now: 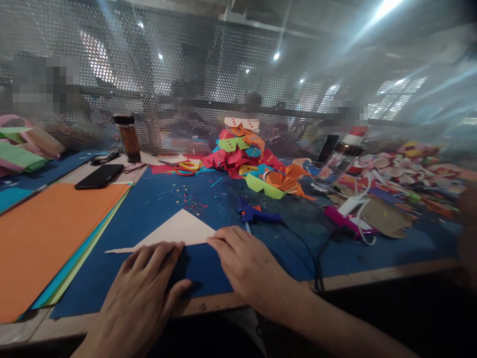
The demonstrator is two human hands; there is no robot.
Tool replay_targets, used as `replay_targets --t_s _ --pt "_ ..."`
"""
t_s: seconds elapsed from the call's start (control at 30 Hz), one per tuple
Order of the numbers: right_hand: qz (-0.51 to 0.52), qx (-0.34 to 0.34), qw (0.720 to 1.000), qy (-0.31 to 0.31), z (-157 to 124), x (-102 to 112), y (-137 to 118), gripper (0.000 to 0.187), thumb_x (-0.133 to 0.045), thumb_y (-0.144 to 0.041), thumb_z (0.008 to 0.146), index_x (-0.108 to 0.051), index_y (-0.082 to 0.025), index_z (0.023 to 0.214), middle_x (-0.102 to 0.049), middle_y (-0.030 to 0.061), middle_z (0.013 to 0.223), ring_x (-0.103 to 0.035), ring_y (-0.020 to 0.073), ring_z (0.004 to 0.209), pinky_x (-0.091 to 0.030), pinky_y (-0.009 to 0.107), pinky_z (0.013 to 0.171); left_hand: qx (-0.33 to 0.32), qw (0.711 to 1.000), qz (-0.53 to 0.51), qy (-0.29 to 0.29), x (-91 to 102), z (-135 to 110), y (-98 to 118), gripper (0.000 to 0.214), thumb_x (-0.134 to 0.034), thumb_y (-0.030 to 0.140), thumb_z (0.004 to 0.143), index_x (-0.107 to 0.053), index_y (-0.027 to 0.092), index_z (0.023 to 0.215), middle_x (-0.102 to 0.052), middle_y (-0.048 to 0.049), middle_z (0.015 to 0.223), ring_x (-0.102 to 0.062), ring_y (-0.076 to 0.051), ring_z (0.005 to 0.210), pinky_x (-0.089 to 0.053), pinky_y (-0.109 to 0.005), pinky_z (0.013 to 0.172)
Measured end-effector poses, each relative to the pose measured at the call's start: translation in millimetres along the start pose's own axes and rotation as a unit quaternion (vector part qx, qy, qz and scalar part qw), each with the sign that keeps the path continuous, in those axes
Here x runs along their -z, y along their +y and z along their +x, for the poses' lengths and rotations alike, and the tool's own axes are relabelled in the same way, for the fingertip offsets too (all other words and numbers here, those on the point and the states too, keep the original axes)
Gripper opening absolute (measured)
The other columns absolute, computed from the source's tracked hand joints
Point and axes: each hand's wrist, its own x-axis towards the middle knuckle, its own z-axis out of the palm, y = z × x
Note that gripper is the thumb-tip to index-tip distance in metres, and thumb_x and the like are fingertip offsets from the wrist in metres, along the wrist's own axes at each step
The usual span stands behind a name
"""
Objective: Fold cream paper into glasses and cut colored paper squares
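Note:
A pale folded paper triangle (178,229) lies on the blue table mat (156,204) near the front edge. My left hand (143,288) rests flat with fingers stretched out, its fingertips on the paper's lower edge. My right hand (248,266) lies beside it, fingers extended and pressed on the paper's right corner. Neither hand grips anything. A blue glue gun (257,215) lies just beyond my right hand.
A stack of coloured sheets, orange on top (48,233), lies at left with a black phone (99,176) behind it. A pile of folded coloured paper pieces (253,156), a dark jar (128,137), a clear bottle (335,169) and paper scraps (395,174) stand further back. A perforated metal screen (223,74) closes the far side.

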Motion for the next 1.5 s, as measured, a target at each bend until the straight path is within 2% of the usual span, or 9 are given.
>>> replay_targets --t_s 0.13,0.33,0.5,0.7,0.87,1.17,1.27,1.33,1.5 --pt "0.036 -0.012 0.999 0.013 3.7 -10.6 -9.1 0.029 -0.047 -0.027 0.097 -0.057 -0.017 0.122 -0.059 0.0099 0.113 -0.052 0.0228 0.102 -0.047 0.039 0.086 0.002 1.0 0.002 -0.002 -2.7 -1.7 -1.3 0.052 -0.039 0.056 0.094 -0.05 0.022 0.132 -0.063 -0.0095 0.124 -0.058 -0.029 0.11 -0.048 -0.046 0.09" --pt "0.053 -0.016 0.998 0.008 2.6 -16.5 -5.7 0.03 -0.044 -0.024 0.098 -0.058 -0.015 0.123 -0.059 0.0104 0.115 -0.051 0.0236 0.105 -0.048 0.042 0.088 -0.01 1.0 -0.005 0.006 -1.2 -6.7 -5.5 0.049 -0.04 0.051 0.096 -0.049 0.019 0.132 -0.062 -0.01 0.123 -0.057 -0.028 0.113 -0.049 -0.045 0.093" --pt "0.048 -0.014 0.999 0.021 2.8 -17.0 -5.3 0.028 -0.045 -0.022 0.097 -0.059 -0.015 0.121 -0.061 0.0107 0.112 -0.051 0.0231 0.103 -0.049 0.041 0.086 -0.003 1.0 0.009 0.027 -3.6 -17.4 -15.4 0.049 -0.039 0.05 0.096 -0.05 0.017 0.131 -0.062 -0.0124 0.125 -0.058 -0.03 0.111 -0.052 -0.045 0.088" --pt "0.051 -0.02 0.998 0.013 3.5 -14.2 -5.7 0.028 -0.046 -0.021 0.096 -0.06 -0.016 0.119 -0.061 0.0094 0.111 -0.052 0.0226 0.102 -0.05 0.041 0.085 0.013 1.0 0.021 0.007 -2.8 -24.1 -20.6 0.048 -0.044 0.05 0.094 -0.046 0.025 0.135 -0.06 -0.0081 0.13 -0.055 -0.031 0.116 -0.045 -0.049 0.094" --pt "0.048 -0.02 0.998 0.026 3.6 -13.5 -5.8 0.025 -0.047 -0.019 0.095 -0.062 -0.016 0.115 -0.061 0.01 0.108 -0.052 0.0225 0.1 -0.05 0.039 0.083 0.029 0.999 0.034 0.022 -1.8 -27.0 -21.8 0.048 -0.045 0.049 0.093 -0.048 0.024 0.134 -0.062 -0.0081 0.128 -0.055 -0.032 0.116 -0.041 -0.051 0.097" --pt "0.06 -0.018 0.998 0.021 3.5 -13.8 -5.1 0.027 -0.046 -0.019 0.095 -0.06 -0.015 0.117 -0.061 0.01 0.11 -0.052 0.0229 0.1 -0.05 0.041 0.084 0.052 0.997 0.048 0.019 3.4 -40.9 -33.5 0.051 -0.045 0.05 0.092 -0.045 0.026 0.138 -0.062 -0.0063 0.129 -0.057 -0.032 0.112 -0.041 -0.052 0.094" --pt "0.064 -0.02 0.998 0.019 3.6 -13.6 -5.2 0.025 -0.046 -0.019 0.095 -0.061 -0.015 0.115 -0.061 0.0099 0.109 -0.052 0.0231 0.1 -0.05 0.041 0.084 0.057 0.997 0.058 0.008 3.2 -46.3 -42.3 0.053 -0.046 0.049 0.091 -0.043 0.03 0.14 -0.061 -0.0046 0.131 -0.055 -0.033 0.118 -0.041 -0.053 0.096" --pt "0.066 -0.019 0.997 0.018 3.6 -13.7 -5.2 0.025 -0.046 -0.019 0.095 -0.061 -0.015 0.114 -0.061 0.0098 0.109 -0.052 0.023 0.1 -0.05 0.041 0.084 0.055 0.995 0.084 0.009 1.6 -52.9 -52.5 0.055 -0.044 0.051 0.091 -0.04 0.032 0.142 -0.06 -0.0042 0.133 -0.056 -0.033 0.116 -0.044 -0.052 0.091" --pt "0.065 -0.019 0.997 0.03 3.9 -14.8 -4.9 0.026 -0.046 -0.019 0.095 -0.061 -0.016 0.117 -0.061 0.01 0.109 -0.053 0.0227 0.1 -0.05 0.04 0.083 0.054 0.993 0.106 0.002 0.2 -63.0 -66.7 0.056 -0.041 0.053 0.091 -0.038 0.032 0.143 -0.06 -0.0056 0.135 -0.056 -0.034 0.117 -0.043 -0.055 0.089"
